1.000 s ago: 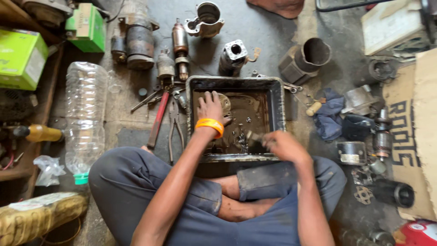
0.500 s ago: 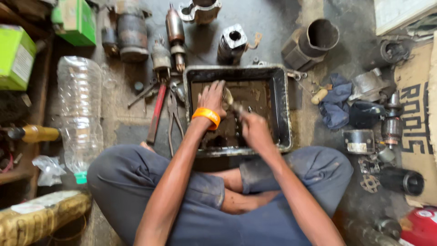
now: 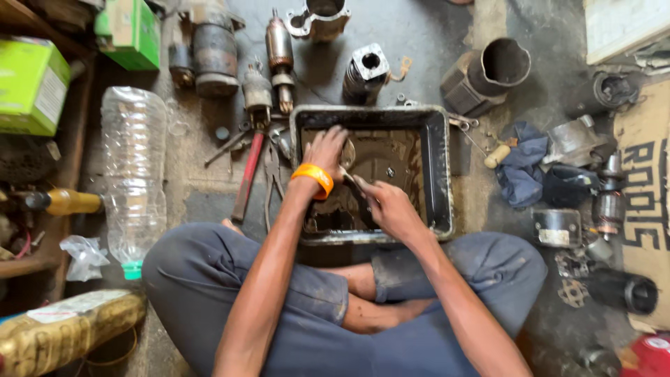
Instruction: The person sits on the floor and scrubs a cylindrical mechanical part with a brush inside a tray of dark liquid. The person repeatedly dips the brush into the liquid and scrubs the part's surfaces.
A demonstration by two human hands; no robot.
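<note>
I sit cross-legged on the floor before a black rectangular metal tray [image 3: 440, 167] holding dark oily liquid. My left hand [image 3: 325, 150], with an orange band on the wrist, rests inside the tray over a round metal part at its far left. Close beside it, my right hand [image 3: 388, 206] is closed on a thin tool or brush whose tip points toward the left hand. Small bits lie in the liquid.
Starter motor parts [image 3: 213, 49], an armature [image 3: 280, 52] and metal housings [image 3: 488, 73] lie beyond the tray. A red-handled tool [image 3: 246, 178] and pliers [image 3: 270, 178] lie left of it, next to a plastic bottle [image 3: 132, 167]. Green boxes [image 3: 31, 84] sit far left, a blue rag [image 3: 523, 167] and parts right.
My right hand moved left across the tray from its right part to beside the left hand. The left hand stayed on the round part. The camera view shifted slightly.
</note>
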